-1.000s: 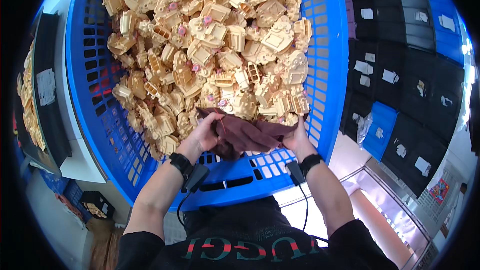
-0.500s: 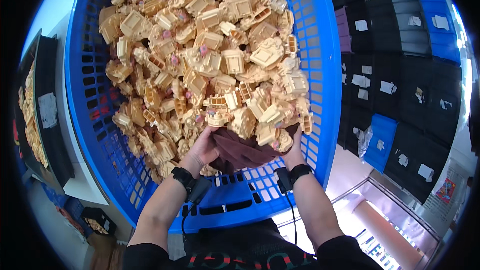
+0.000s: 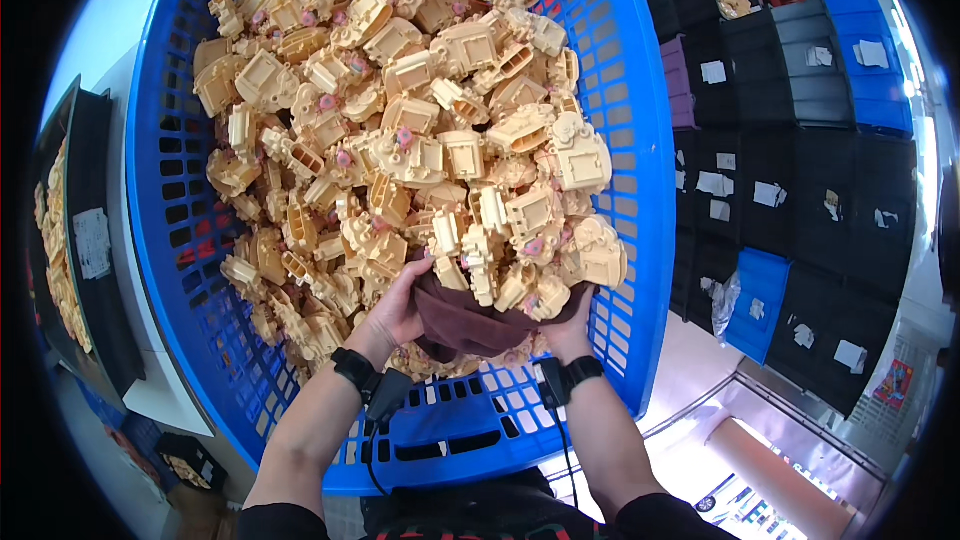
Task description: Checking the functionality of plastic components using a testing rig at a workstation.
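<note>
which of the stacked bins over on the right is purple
The purple bin at the stack's left side, just beyond the blue basket's right rim. Only it is purple; its neighbours are black, grey or blue.

Black bins (image 3: 765,152), blue bins (image 3: 880,105) and a purple bin (image 3: 677,85) are stacked at the right, many marked with paper labels (image 3: 714,184). A black tray (image 3: 93,165) and small box (image 3: 190,440) are seen at the left.
</note>
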Action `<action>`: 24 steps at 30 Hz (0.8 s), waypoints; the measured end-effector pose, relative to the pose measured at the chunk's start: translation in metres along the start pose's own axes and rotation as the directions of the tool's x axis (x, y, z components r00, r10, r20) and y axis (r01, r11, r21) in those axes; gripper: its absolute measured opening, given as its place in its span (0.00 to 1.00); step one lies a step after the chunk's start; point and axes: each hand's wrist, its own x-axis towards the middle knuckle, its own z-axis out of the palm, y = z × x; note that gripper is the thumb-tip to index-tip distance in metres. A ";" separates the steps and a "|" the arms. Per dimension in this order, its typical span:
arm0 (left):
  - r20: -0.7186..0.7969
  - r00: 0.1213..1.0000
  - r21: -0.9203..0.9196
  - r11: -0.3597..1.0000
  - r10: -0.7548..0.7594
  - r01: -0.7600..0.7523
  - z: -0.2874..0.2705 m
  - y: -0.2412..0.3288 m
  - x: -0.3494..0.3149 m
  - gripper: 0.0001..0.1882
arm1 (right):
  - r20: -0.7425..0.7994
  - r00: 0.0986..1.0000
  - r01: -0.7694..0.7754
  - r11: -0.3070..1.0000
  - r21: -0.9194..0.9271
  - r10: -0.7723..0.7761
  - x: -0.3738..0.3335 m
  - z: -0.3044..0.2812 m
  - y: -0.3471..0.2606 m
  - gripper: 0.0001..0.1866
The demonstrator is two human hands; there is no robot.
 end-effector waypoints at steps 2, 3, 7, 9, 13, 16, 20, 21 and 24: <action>-0.091 0.995 0.000 1.000 -0.027 0.027 0.004 0.004 0.000 0.29 | -0.237 0.971 -0.021 0.999 -0.040 0.011 0.004 0.005 0.007 0.40; -0.113 0.993 0.017 1.000 -0.019 0.021 0.005 0.005 -0.001 0.29 | -0.186 0.983 -0.003 1.000 -0.005 0.002 0.005 0.008 0.009 0.38; -0.060 0.998 0.023 0.999 0.026 -0.024 0.010 0.006 0.000 0.31 | 0.060 0.995 0.077 0.996 -0.035 -0.075 0.013 0.018 0.007 0.35; -0.033 0.999 -0.035 0.999 0.018 -0.019 0.013 0.005 0.002 0.32 | -0.040 0.997 0.058 0.993 -0.102 -0.063 0.021 0.019 0.000 0.34; -0.007 0.999 -0.087 0.995 0.042 -0.042 0.019 0.005 0.006 0.32 | -0.136 0.983 0.108 0.985 -0.136 -0.126 0.044 0.002 -0.004 0.32; -0.021 0.994 -0.028 0.994 0.106 -0.107 0.026 0.016 0.005 0.33 | 0.200 0.876 0.455 0.614 -0.645 -0.439 0.072 -0.008 0.017 0.23; 0.039 0.998 -0.085 0.995 0.055 -0.051 0.037 0.025 0.001 0.34 | -0.156 0.985 0.102 0.974 0.203 -0.071 0.082 -0.002 0.018 0.21; 0.024 0.996 -0.081 0.993 0.087 -0.084 0.040 0.025 0.000 0.34 | -0.087 0.989 0.128 0.983 0.133 -0.117 0.083 0.005 0.015 0.21; -0.001 0.992 -0.058 0.990 0.130 -0.130 0.048 0.022 0.000 0.35 | -0.049 0.995 0.091 0.988 0.127 -0.085 0.080 0.029 0.005 0.21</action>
